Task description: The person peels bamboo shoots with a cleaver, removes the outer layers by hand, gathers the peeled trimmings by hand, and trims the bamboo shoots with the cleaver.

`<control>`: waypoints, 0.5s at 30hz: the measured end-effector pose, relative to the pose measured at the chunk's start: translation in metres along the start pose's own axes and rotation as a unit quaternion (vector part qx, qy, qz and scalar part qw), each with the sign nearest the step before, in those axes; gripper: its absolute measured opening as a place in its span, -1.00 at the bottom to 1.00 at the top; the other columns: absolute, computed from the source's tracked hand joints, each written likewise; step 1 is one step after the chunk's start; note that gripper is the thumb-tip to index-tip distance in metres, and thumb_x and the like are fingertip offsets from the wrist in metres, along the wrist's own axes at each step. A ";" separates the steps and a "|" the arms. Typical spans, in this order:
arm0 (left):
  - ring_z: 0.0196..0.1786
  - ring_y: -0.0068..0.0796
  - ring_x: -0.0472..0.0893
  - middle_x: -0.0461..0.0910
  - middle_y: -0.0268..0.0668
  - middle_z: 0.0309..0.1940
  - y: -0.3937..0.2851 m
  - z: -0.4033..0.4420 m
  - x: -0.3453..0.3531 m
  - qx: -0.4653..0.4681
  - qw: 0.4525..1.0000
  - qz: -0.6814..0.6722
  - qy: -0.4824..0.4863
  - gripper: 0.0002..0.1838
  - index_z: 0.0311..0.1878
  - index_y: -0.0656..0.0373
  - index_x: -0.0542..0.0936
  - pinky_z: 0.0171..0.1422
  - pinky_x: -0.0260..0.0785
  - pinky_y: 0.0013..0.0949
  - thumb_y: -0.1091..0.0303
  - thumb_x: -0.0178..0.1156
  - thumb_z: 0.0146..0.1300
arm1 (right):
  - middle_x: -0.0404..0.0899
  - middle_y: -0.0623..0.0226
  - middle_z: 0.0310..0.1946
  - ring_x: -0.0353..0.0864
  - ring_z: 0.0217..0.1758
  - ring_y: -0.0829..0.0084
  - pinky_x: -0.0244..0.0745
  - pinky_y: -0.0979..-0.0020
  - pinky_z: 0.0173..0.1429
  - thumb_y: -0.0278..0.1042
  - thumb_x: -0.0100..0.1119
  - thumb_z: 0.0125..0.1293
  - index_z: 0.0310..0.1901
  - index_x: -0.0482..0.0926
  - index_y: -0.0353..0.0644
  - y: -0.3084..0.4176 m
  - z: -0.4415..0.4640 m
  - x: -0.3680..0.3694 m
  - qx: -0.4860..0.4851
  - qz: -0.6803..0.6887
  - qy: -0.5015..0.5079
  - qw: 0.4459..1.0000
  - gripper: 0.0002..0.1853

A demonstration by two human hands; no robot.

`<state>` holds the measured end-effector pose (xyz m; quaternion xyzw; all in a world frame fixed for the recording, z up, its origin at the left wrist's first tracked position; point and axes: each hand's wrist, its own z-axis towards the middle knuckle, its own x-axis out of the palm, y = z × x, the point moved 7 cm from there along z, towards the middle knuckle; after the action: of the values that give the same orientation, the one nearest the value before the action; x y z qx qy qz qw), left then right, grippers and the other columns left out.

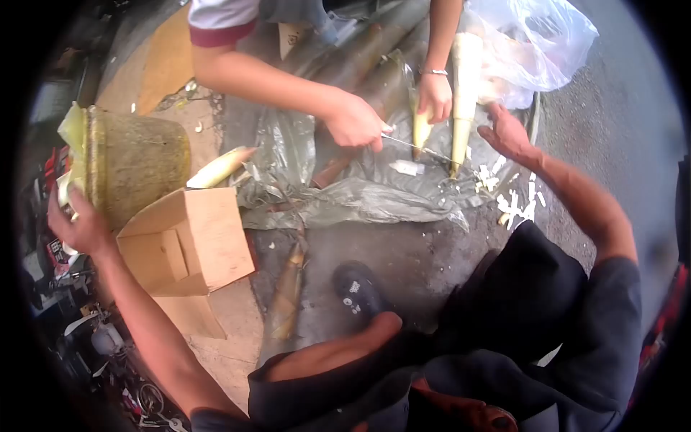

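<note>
Stretches both arms wide over the ground. Pinches a pale piece (65, 191) between thumb and fingers of the left hand (80, 219), right at the mouth of the bucket (140, 155); probably a cut of shoot, though too blurred at the edge of view to be sure. Holds the right hand (506, 135) out with nothing in the grasp, thumb and fingers spread, near the clear bag (551, 43) and just beside the large shoot (467, 79). Has an open box (223, 234) next to the left forearm, with a peeled shoot (218, 167) lying just beyond and a brown shoot (288, 295) on the ground, between box and shoe (356, 288). Faces, across the grey sheet (345, 205), a co-worker's knife hand (356, 122), closed round the knife (410, 145), blade pointing toward the narrow lower end of the large shoot, and a co-worker's other hand (436, 99), fingers about the small shoot (422, 133). Shows white shavings (515, 205) scattered at the sheet's edge, below the right wrist.
</note>
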<state>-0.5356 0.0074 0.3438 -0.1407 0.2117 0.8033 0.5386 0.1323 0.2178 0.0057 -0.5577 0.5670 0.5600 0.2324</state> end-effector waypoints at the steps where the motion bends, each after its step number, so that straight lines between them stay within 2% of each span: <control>1: 0.07 -0.22 0.63 0.69 -0.14 0.01 -0.073 -0.031 0.013 0.108 0.988 -0.104 0.033 -0.63 0.06 0.27 0.68 0.20 0.47 -0.20 0.47 0.41 0.15 | 0.51 0.01 0.03 0.56 0.09 -0.01 0.49 0.06 0.18 -0.33 0.23 0.26 0.17 0.43 -0.27 0.003 -0.002 0.002 -0.038 -0.053 0.014 0.998 -0.54; 2: 0.21 -0.17 0.57 0.64 -0.11 0.09 -0.141 -0.045 0.010 0.146 0.960 -0.207 0.120 -0.65 0.11 0.28 0.64 0.31 0.42 -0.20 0.55 0.33 0.24 | 0.48 0.09 0.05 0.51 0.16 0.04 0.48 0.10 0.20 -0.40 0.17 0.26 0.16 0.45 -0.21 0.015 0.013 -0.005 -0.049 -0.130 0.052 0.989 -0.58; 3: 0.23 -0.11 0.56 0.63 -0.09 0.12 -0.199 -0.051 0.004 0.201 0.935 -0.256 0.141 -0.62 0.11 0.26 0.64 0.32 0.42 -0.15 0.60 0.32 0.19 | 0.48 0.10 0.04 0.50 0.16 0.06 0.47 0.12 0.21 -0.41 0.16 0.24 0.14 0.46 -0.20 0.023 0.024 -0.013 -0.095 -0.177 0.066 0.977 -0.59; 4: 0.13 -0.03 0.60 0.65 -0.12 -0.02 -0.258 -0.062 0.002 0.233 0.902 -0.323 0.169 -0.62 -0.04 0.23 0.68 0.20 0.44 -0.03 0.58 0.36 -0.01 | 0.47 0.12 0.02 0.48 0.17 0.08 0.46 0.13 0.22 -0.42 0.16 0.23 0.12 0.47 -0.19 0.023 0.032 -0.009 -0.137 -0.220 0.078 0.963 -0.60; 5: 0.14 -0.04 0.57 0.61 -0.13 0.00 -0.300 -0.079 0.005 0.225 0.875 -0.360 0.233 -0.63 -0.08 0.19 0.67 0.22 0.41 0.00 0.54 0.38 -0.05 | 0.47 0.13 0.01 0.47 0.18 0.10 0.46 0.15 0.22 -0.43 0.16 0.22 0.11 0.47 -0.19 0.025 0.037 -0.004 -0.179 -0.260 0.088 0.945 -0.61; 6: 0.17 -0.07 0.54 0.58 -0.14 0.02 -0.337 -0.100 0.005 0.247 0.843 -0.413 0.241 -0.67 -0.07 0.18 0.67 0.29 0.34 0.05 0.47 0.34 0.02 | 0.46 0.14 -0.02 0.47 0.13 0.13 0.44 0.15 0.23 -0.46 0.16 0.19 0.06 0.48 -0.19 0.026 0.040 -0.005 -0.164 -0.238 0.060 0.955 -0.64; 7: 0.23 -0.10 0.50 0.56 -0.14 0.05 -0.374 -0.115 -0.001 0.333 0.815 -0.397 0.259 -0.69 -0.03 0.19 0.66 0.38 0.27 0.05 0.42 0.24 0.11 | 0.46 0.14 -0.02 0.47 0.13 0.12 0.44 0.14 0.23 -0.46 0.16 0.19 0.06 0.48 -0.19 0.022 0.042 -0.001 -0.160 -0.225 0.044 0.960 -0.64; 9: 0.32 -0.06 0.46 0.54 -0.10 0.13 -0.420 -0.131 -0.003 0.393 0.770 -0.380 0.330 -0.56 0.11 0.21 0.60 0.49 0.18 0.12 0.38 0.25 0.12 | 0.46 0.14 -0.03 0.47 0.12 0.12 0.44 0.14 0.22 -0.47 0.16 0.18 0.05 0.49 -0.18 0.016 0.044 0.004 -0.151 -0.199 0.007 0.968 -0.64; 10: 0.32 -0.06 0.46 0.54 -0.10 0.13 -0.429 -0.139 0.004 0.417 0.753 -0.355 0.365 -0.57 0.12 0.22 0.60 0.50 0.17 0.13 0.38 0.21 0.14 | 0.48 0.13 0.03 0.47 0.19 0.10 0.45 0.14 0.24 -0.45 0.16 0.19 0.09 0.49 -0.19 0.013 0.046 0.005 -0.145 -0.229 0.033 0.962 -0.61; 13: 0.34 -0.05 0.44 0.54 -0.08 0.13 -0.450 -0.164 0.019 0.472 0.700 -0.297 0.446 -0.58 0.13 0.24 0.60 0.51 0.16 0.16 0.38 0.13 0.19 | 0.51 0.09 0.06 0.48 0.22 0.07 0.46 0.11 0.22 -0.41 0.17 0.17 0.16 0.48 -0.19 0.004 0.043 0.001 -0.095 -0.163 -0.049 0.981 -0.54; 14: 0.34 -0.04 0.43 0.54 -0.07 0.11 -0.454 -0.169 0.021 0.483 0.688 -0.292 0.456 -0.59 0.12 0.25 0.60 0.51 0.15 0.17 0.39 0.11 0.19 | 0.51 0.00 0.13 0.50 0.26 0.04 0.47 0.12 0.25 -0.25 0.21 0.26 0.24 0.44 -0.22 -0.006 0.040 0.000 -0.034 -0.099 -0.041 0.994 -0.48; 15: 0.33 -0.03 0.43 0.54 -0.07 0.09 -0.460 -0.175 0.023 0.493 0.678 -0.285 0.465 -0.60 0.10 0.27 0.60 0.52 0.15 0.18 0.40 0.10 0.19 | 0.53 -0.06 0.12 0.53 0.24 0.03 0.47 0.13 0.25 -0.19 0.22 0.29 0.25 0.43 -0.28 -0.020 0.041 0.007 0.028 -0.023 -0.031 0.999 -0.46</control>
<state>-0.1195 0.0916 0.0943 -0.2635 0.7500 0.2213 0.5649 0.1335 0.2566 -0.0189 -0.5463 0.5621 0.5551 0.2783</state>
